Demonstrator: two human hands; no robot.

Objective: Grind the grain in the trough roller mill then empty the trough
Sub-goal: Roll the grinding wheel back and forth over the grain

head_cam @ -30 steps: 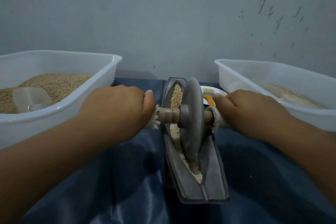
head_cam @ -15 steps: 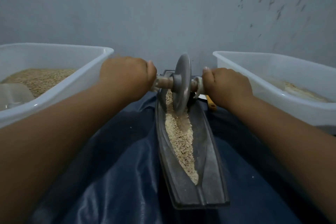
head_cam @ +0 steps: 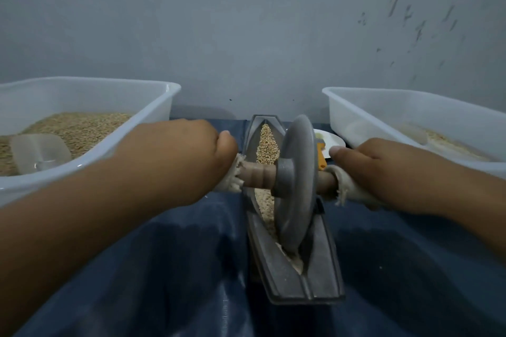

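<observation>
Hands: left hand (head_cam: 175,161) and right hand (head_cam: 383,172) are both curled tight round the cloth-wrapped ends of the wooden axle (head_cam: 257,174), one on each side of the wheel.
Wheel: grey roller disc (head_cam: 295,186) stands upright in the trough, its lower edge near the close end; half a second ago it sat at the far end, so it has rolled back toward the person.
Trough: long grey boat-shaped trough (head_cam: 287,276) lies lengthwise on the dark blue cloth (head_cam: 164,268), between the two tubs.
Grain: whole grain (head_cam: 267,145) now shows beyond the disc; paler crushed bits lie under it.
Left tub: white tub (head_cam: 153,115) holds grain and a clear scoop (head_cam: 41,153).
Right tub: white tub (head_cam: 369,117) holds a thin pale layer.
</observation>
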